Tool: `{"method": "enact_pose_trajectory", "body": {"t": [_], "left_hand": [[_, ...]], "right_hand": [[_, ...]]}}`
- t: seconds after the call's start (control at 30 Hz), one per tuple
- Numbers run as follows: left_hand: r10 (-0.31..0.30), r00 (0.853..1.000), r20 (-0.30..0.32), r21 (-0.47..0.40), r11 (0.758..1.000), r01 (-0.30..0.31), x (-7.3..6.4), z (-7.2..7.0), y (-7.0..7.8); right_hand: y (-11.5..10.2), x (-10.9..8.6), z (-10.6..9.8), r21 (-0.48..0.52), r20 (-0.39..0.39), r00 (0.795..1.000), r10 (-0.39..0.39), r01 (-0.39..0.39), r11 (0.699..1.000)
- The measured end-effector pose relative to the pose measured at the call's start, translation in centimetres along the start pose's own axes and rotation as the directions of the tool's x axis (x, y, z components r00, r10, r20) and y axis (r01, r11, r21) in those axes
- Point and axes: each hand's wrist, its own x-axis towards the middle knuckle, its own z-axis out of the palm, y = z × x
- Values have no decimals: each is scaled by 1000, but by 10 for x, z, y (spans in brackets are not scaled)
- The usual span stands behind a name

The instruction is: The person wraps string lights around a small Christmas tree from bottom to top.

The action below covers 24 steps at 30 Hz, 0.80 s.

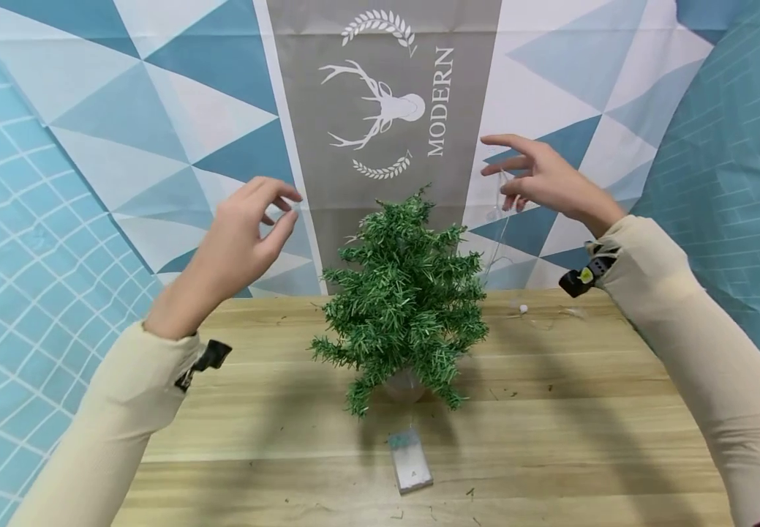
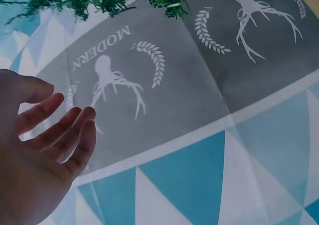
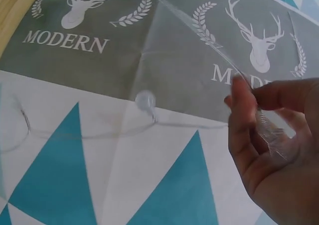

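Since the wire [image 3: 192, 125] looks light and limp, hold beside its bulb [image 3: 145, 101]; right grip [image 1: 544, 178] pinches it, left grip [image 1: 241, 234] loosely curled, empty.

Left hand [image 1: 238, 233] aloft, loosely curved — right hand [image 1: 544, 178] apparently in a pinch
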Motion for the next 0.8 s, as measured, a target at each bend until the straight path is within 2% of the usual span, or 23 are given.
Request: {"method": "enact_pose_trajectory", "body": {"t": [0.1,0.17,0.27,0.33,0.43,0.53,0.67,0.73,0.8], "left_hand": [[-25,996,81,-34,999,28,21,9,-6],[-44,989,144,-81,995,56,34,13,-10],[-105,964,246,-162,976,147,56,17,-11],[-146,941,304,-223,950,219,70,20,-11],[-174,908,382,-338,888,312,90,27,-10],[-173,871,459,-445,804,394,107,38,-10],[-162,809,565,-513,699,498,124,53,-12],[-141,784,605,-532,661,529,131,62,-12],[-116,775,622,-553,636,538,136,70,-11]], "right_hand": [[-6,12,2,-2,27,1000,-16,16,1000],[-12,18,4,-23,29,999,-23,24,999],[-20,27,7,-36,25,999,-33,34,999],[-26,33,10,-16,19,999,-38,38,999],[-33,42,16,56,-2,999,-54,54,997],[-38,49,23,166,-32,998,-63,67,984],[-42,55,31,309,-52,995,-85,97,946],[-43,56,34,356,-42,994,-97,106,928],[-43,56,36,398,-18,994,-110,108,911]]}}
